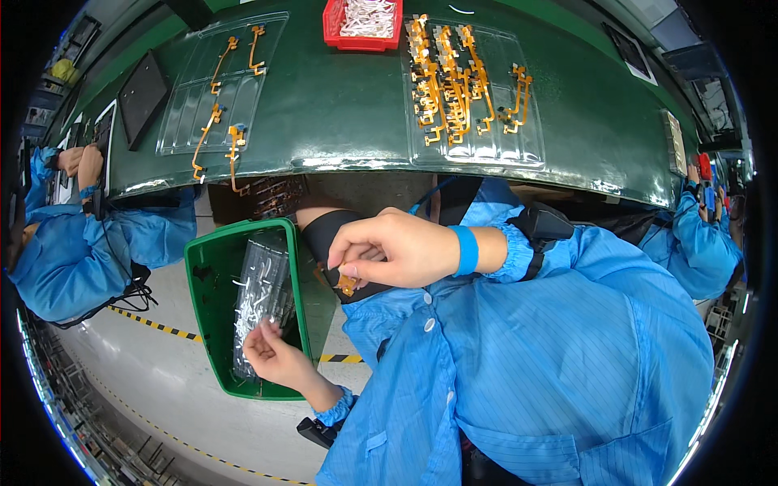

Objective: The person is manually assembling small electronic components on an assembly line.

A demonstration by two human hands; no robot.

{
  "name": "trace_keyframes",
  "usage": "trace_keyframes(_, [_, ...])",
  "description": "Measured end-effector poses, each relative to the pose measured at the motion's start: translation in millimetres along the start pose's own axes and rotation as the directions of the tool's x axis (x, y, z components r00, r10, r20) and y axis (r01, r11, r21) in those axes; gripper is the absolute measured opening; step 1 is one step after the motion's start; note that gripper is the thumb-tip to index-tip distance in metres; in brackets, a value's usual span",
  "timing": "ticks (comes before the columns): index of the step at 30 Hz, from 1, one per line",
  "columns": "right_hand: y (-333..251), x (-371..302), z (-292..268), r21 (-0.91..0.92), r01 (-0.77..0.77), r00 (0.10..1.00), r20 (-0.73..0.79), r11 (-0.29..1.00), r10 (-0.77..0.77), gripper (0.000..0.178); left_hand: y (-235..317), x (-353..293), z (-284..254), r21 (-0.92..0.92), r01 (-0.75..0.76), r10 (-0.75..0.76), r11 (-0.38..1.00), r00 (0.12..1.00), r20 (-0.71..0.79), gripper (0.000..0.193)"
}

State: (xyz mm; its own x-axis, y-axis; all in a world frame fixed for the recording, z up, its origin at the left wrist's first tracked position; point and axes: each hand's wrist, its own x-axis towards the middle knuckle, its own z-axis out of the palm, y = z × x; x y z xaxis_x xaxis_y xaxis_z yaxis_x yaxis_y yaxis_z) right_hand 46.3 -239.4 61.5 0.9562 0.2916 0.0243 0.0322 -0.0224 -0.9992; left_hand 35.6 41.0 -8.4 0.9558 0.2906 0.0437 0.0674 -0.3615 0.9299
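two hands busy: right hand (397, 247) pinching small orange flex part (348, 283) mid-frame, left hand (271, 352) loosely curled over green bin (212, 324), lower left.

Two clear plastic trays (220, 89) (474, 97) are counted on the green surface (340, 105), with one red bin (362, 24). Four orange flex strips (215, 130) are seen in the left tray. One green bin (212, 300) is seen below.
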Motion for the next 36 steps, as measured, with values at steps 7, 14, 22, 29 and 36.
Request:
trace_keyframes(7, [4.8, -4.6, -6.3, 0.224, -0.111, 0.992, 0.077, 0.968, 0.096, 0.019, 8.7, -11.6, -6.4, 0.25, -0.014, -0.026, 0.968, 0.987, 0.156, 0.06])
trace_keyframes(14, [9.9, -15.7, -14.0, 0.371, -0.145, 0.985, 0.138, 0.917, 0.1, 0.018, 41.9, -25.3, 43.9, -0.393, 0.275, 0.099, 0.878, 0.698, 0.709, 0.026])
trace_keyframes(22, [9.3, -38.4, -35.7, 0.376, -0.388, 0.902, 0.343, 0.842, 0.263, 0.017, 85.4, -22.7, 55.6, -0.341, 0.327, 0.079, 0.882, 0.609, 0.789, 0.024])
trace_keyframes(29, [16.5, -49.2, -38.5, 0.382, -0.349, 0.904, 0.377, 0.856, 0.2, 0.023, 91.5, -21.8, 65.4, -0.223, 0.191, 0.073, 0.956, 0.582, 0.81, 0.019])
trace_keyframes(36, [16.5, -54.9, -32.0, 0.198, -0.152, 0.983, 0.137, 0.968, 0.126, 0.02, 79.6, -43.6, 89.3, -0.092, -0.668, 0.668, 0.738, 0.707, 0.233, 0.027])
